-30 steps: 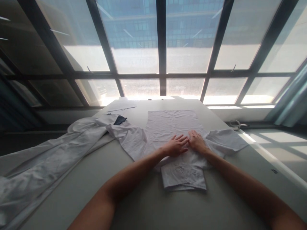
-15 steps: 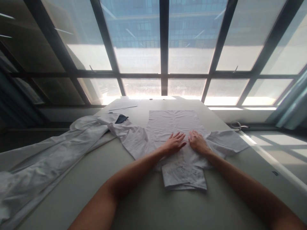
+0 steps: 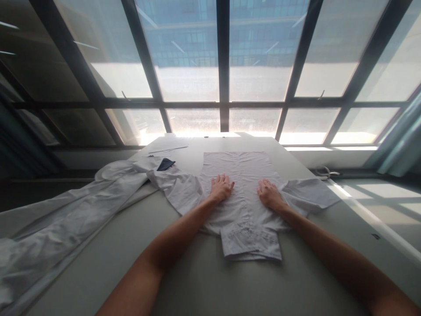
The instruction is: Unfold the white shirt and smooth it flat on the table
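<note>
A white shirt (image 3: 241,175) lies spread on the table, its collar end (image 3: 251,242) toward me and its sleeves out to both sides. Small wrinkles run down its middle. On the left part of the shirt's body rests my left hand (image 3: 222,188), palm down with fingers stretched. My right hand (image 3: 269,193) lies flat on the right part, near the right sleeve (image 3: 312,193). Both hands touch the cloth and hold nothing. The left sleeve (image 3: 180,188) is rumpled and reaches toward another pile of cloth.
More white cloth (image 3: 82,210) lies heaped along the table's left side, with a dark blue piece (image 3: 165,164) at its far end. The pale table (image 3: 184,281) reaches to tall windows (image 3: 190,79). A coiled cable (image 3: 324,172) sits beyond the right edge.
My left hand has slid left across the shirt, away from my right hand, widening the gap between them. My right hand has hardly moved.
</note>
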{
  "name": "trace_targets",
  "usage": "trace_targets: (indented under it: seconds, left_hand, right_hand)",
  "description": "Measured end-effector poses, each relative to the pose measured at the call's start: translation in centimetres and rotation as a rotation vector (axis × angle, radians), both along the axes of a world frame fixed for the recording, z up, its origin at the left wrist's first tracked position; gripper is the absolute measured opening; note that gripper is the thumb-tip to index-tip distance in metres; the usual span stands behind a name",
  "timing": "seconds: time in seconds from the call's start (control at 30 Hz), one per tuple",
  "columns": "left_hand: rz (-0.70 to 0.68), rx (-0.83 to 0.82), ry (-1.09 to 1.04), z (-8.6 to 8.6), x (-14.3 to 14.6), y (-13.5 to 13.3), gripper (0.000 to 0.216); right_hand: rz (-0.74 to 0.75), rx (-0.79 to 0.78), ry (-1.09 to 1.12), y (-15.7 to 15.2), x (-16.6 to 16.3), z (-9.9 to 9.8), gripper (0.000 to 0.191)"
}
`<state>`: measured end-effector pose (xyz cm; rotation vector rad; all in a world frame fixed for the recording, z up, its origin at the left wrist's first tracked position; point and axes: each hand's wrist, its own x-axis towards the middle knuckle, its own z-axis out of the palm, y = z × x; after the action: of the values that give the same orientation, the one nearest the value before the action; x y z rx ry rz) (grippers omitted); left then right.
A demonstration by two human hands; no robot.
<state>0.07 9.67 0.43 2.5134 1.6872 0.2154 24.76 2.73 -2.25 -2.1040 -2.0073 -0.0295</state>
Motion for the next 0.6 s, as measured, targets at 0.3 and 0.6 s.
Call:
trace_targets:
  seconds: [0.3, 0.6]
  left_hand:
    - [-0.302, 0.028, -0.017, -0.2, 1.8, -2.1, 0.072]
    - [-0.329, -0.009, 0.009, -0.5, 2.0, -2.0, 0.068]
  right_hand:
    - [-0.004, -0.003, 0.007, -0.1, -0.1, 0.2, 0.055]
    - [-0.008, -0.008, -0.003, -0.1, -0.1, 0.2, 0.055]
